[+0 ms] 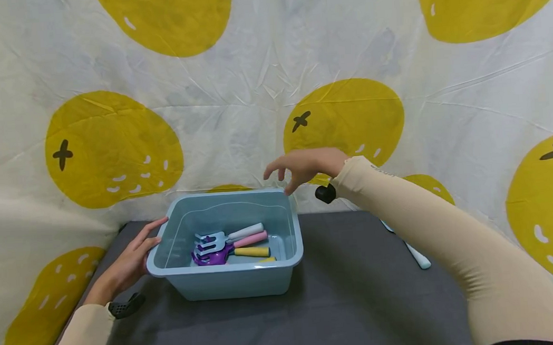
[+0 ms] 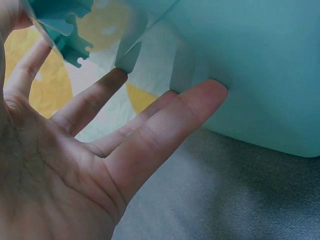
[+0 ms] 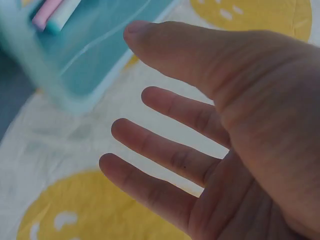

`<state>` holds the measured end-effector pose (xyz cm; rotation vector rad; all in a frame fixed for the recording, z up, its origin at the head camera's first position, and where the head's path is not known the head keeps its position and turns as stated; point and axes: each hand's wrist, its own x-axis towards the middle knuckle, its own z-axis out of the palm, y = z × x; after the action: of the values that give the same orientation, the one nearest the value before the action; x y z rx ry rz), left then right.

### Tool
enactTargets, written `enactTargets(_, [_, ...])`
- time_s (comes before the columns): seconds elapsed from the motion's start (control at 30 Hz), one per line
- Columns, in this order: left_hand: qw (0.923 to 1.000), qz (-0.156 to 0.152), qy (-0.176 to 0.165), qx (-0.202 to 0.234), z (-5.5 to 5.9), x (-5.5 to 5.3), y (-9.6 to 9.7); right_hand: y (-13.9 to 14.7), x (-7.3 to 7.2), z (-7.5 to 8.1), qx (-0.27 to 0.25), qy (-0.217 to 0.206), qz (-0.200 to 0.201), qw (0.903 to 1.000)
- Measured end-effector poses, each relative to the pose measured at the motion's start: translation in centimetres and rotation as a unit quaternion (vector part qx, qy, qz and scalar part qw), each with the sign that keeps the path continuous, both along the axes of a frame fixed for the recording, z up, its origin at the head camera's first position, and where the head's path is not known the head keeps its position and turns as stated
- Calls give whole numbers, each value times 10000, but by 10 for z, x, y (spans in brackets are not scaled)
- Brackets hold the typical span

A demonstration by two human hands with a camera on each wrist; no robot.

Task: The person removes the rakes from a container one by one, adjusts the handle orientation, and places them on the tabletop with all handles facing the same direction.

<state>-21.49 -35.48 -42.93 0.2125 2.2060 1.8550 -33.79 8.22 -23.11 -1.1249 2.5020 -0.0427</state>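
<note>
A light blue plastic basin (image 1: 226,281) stands on the dark cloth. Inside lie several small garden tools: a grey-blue hand fork (image 1: 214,243), a purple tool head (image 1: 215,257), and pink (image 1: 251,239) and yellow (image 1: 252,252) handles. My left hand (image 1: 132,260) is at the basin's left side, fingers mostly straight; in the left wrist view its fingertips touch the outer wall (image 2: 260,75). Over the back right corner hovers my right hand (image 1: 302,165), fingers loosely spread and holding nothing. The right wrist view shows its thumb overlapping the basin's rim (image 3: 75,105).
To the right, a tool with a pale handle (image 1: 418,256) lies on the dark cloth (image 1: 360,304), its upper part hidden behind my right forearm. A white hanging sheet (image 1: 236,133) with yellow fruit prints rises behind the basin.
</note>
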Motion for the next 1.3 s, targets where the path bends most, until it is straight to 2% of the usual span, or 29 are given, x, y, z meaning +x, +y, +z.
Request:
enactTargets(0.2, [10000, 28, -12, 8, 1, 0, 0, -44, 0, -16, 85, 16, 481, 9988])
enactTargets(0.3, [10000, 14, -10, 26, 0, 1, -1, -62, -1, -28, 132, -19, 568, 9983])
enactTargets(0.57, [10000, 83, -22, 41, -1, 2, -2, -99, 0, -60, 396, -303, 316, 9983])
enactTargets(0.8, [10000, 82, -18, 24, 0, -1, 0, -122, -1, -89, 745, -588, -114, 9954])
enactTargets(0.9, [9999, 102, 1, 15, 0, -2, -1, -132, -1, -104, 872, -528, -68, 9948])
enactTargets(1.0, [9999, 124, 13, 44, -1, -4, -1, -138, -2, -119, 968, -271, 22, 9949])
enactTargets(1.17, [10000, 66, 40, 30, -2, -4, 0, -144, -6, -146, 1159, -167, -174, 9930])
enactTargets(1.3, [9999, 144, 29, -20, -1, -4, -2, -148, -9, -157, 1210, -14, -12, 9927])
